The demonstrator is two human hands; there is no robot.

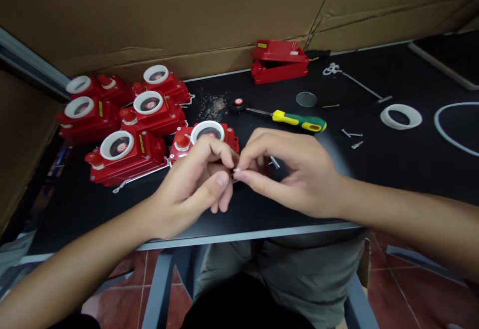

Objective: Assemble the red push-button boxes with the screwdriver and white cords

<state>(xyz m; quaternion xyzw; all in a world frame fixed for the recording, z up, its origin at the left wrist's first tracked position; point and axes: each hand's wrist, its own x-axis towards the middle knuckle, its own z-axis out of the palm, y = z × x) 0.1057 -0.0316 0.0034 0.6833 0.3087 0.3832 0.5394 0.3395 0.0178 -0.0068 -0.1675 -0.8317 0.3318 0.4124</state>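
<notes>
My left hand (194, 184) and my right hand (288, 174) meet above the near edge of the black table (374, 169). Both pinch a tiny pale metal part between their fingertips; I cannot make out what it is. Just behind the fingers sits a red box (194, 137) with a white ring on top and a red knob. A small metal screw (275, 162) lies on the table next to my right fingers.
Several more red boxes (123, 114) stand at the left. A yellow-green screwdriver (295, 119) lies behind my hands. An open red box (279, 61) sits at the back by cardboard. A white ring (401, 116), screws (354, 138), a clear disc (306, 99) and a long pin lie on the right.
</notes>
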